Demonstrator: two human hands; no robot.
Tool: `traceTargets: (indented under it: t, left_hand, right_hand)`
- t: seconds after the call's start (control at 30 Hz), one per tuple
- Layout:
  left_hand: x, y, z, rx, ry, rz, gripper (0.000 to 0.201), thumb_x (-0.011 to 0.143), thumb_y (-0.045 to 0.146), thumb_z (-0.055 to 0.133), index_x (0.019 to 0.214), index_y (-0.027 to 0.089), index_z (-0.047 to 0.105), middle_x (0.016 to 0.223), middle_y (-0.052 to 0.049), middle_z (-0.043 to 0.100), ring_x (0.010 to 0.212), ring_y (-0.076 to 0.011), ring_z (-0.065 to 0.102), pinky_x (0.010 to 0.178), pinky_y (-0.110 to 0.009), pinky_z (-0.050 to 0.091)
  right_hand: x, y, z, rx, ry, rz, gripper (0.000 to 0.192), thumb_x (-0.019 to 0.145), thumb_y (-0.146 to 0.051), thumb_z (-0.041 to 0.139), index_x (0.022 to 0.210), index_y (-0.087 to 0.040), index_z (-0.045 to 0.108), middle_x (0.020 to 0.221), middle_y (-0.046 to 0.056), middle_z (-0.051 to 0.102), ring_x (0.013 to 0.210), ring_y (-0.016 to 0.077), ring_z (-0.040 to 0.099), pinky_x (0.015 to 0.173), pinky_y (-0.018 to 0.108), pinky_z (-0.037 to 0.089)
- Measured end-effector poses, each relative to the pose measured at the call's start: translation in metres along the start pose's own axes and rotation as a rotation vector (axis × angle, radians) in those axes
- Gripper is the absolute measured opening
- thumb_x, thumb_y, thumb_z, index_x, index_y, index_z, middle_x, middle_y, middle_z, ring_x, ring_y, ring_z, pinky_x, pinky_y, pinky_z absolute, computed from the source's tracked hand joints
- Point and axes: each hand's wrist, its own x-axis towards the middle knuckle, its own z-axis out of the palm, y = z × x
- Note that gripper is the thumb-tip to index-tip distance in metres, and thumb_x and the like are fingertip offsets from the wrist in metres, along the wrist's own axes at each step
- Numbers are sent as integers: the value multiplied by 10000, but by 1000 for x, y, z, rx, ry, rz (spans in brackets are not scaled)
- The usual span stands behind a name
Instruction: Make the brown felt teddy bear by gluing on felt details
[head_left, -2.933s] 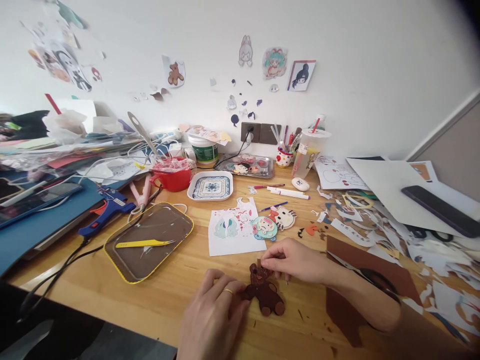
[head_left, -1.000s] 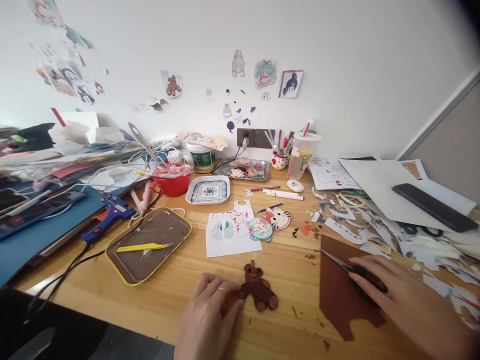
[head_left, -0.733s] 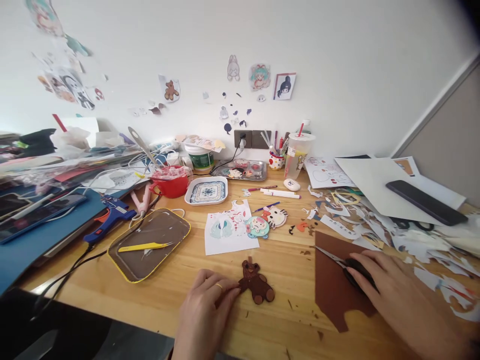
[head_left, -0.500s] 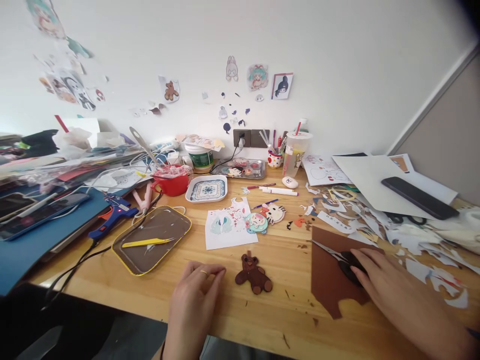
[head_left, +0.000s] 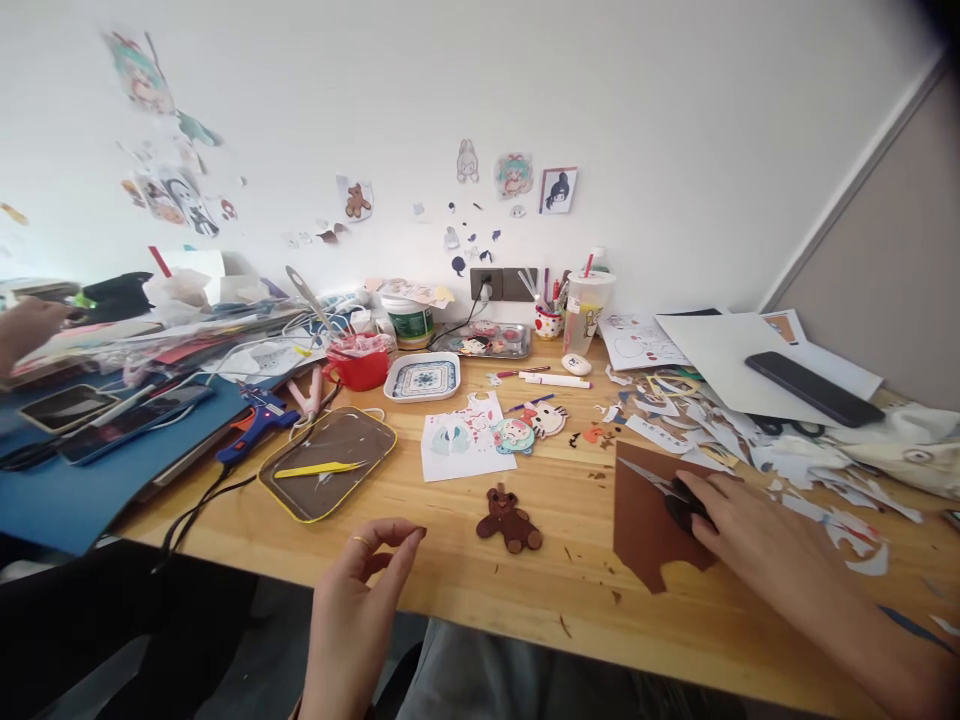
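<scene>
1. Now the person's right hand [head_left: 739, 525] is resting on a pair of scissors with dark handles and thin metal blades [head_left: 670, 490], fingers curling over the handles so that they are gripping them, though the finger loops themselves are hidden.
2. These scissors are lying on a dark brown sheet of craft paper with a notched lower edge [head_left: 645, 525], which is sitting flat on the light wooden desk [head_left: 480, 590], to the right of the small brown bear-shaped paper cut-out [head_left: 509, 520].
3. That bear is lying flat and alone on the desk, with neither hand touching it.
4. To the left of the bear, the left hand [head_left: 360, 590] is hovering over the near edge of the desk, thumb and forefinger pinching together at the tips, the other fingers loosely bent; whether anything is sitting between the tips is too small to tell.
5. Behind the bear, a white printed sheet with pale cartoon figures [head_left: 465, 445] is lying next to two round cartoon-face stickers [head_left: 529, 428].
6. Further left of the bear, a yellow-rimmed brown tray [head_left: 289, 495] is carrying yellow tweezers [head_left: 318, 468], and a blue hot-glue gun [head_left: 255, 425] is lying just beyond it.
7. Well right of the bear, white paper offcuts [head_left: 795, 470] are spreading across the desk, and a dark phone [head_left: 814, 388] is resting on a large white sheet behind them.
</scene>
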Motion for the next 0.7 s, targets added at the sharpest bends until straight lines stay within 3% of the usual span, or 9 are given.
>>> traceTargets:
  t: [0.13,0.23,0.33,0.43,0.5,0.57,0.63,0.7]
  left_hand:
    - [-12,14,1,-267,45,-100,302,549,379,726,753,177,633,772,-10,667,754,-160,607,672,-207,465]
    - [-27,20,11,-463,1,-207,284,505,298,771,731,164,661,732,-7,686,731,-136,614,678,-177,463]
    - [-45,23,28,-655,-161,-362,222,492,230,788,649,140,659,641,-8,676,649,-99,603,602,-145,452]
    - [-60,28,42,-786,-270,-516,193,509,203,783,633,138,651,636,2,659,588,-68,566,508,-132,431]
    - [-67,34,47,-839,-281,-556,191,508,195,784,631,139,648,630,13,642,558,-53,540,481,-130,426]
    - [-71,40,47,-867,-283,-552,192,508,188,784,632,137,647,617,16,628,547,-49,529,469,-128,423]
    - [-72,44,46,-875,-293,-551,197,503,179,786,631,134,644,604,13,622,548,-56,534,462,-131,425]
    - [-73,47,44,-873,-310,-559,202,492,172,789,620,130,638,600,9,621,536,-58,534,461,-137,430]
  right_hand:
    - [7,5,-11,215,-5,216,384,769,-230,428,1137,-165,513,1020,110,602,863,314,585,635,412,468]
    - [5,5,-27,414,0,415,399,738,-325,490,1127,-236,494,932,69,637,782,288,613,581,383,470]
    - [-10,-15,-48,947,28,483,442,683,-370,564,1098,-250,469,860,46,656,749,233,629,631,340,493]
    - [-35,-60,-64,1539,35,410,417,688,-373,616,1049,-262,441,809,32,637,771,194,607,656,284,485]
    - [-50,-93,-68,1791,-112,404,400,684,-396,642,1001,-265,437,699,-4,590,592,144,568,510,235,448]
    - [-60,-122,-68,1918,-307,329,437,604,-437,708,902,-238,459,600,-36,520,484,100,482,441,200,392]
    - [-64,-140,-68,1971,-436,243,438,625,-534,652,864,-223,459,580,-39,483,446,78,411,426,196,363]
    - [-64,-149,-70,1978,-450,231,466,619,-604,608,841,-220,465,590,-26,475,466,93,411,446,213,371]
